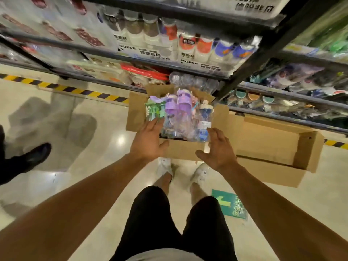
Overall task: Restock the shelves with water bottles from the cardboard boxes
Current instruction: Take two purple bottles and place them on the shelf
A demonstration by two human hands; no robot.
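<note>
Clear plastic water bottles with purple, green and blue lids [178, 113] are seen bunched upright in the open brown cardboard box [180, 149] on the floor below the dark metal shelves [197, 71]. The left hand [150, 140] and right hand [216, 149] are spread, fingers released, at either side of the bunch, nothing yet grasped. Pick-up appears in hand; both palms would next be closed on the bottles.

Head cam; looks down, fwd; hands [183, 146] close
</note>
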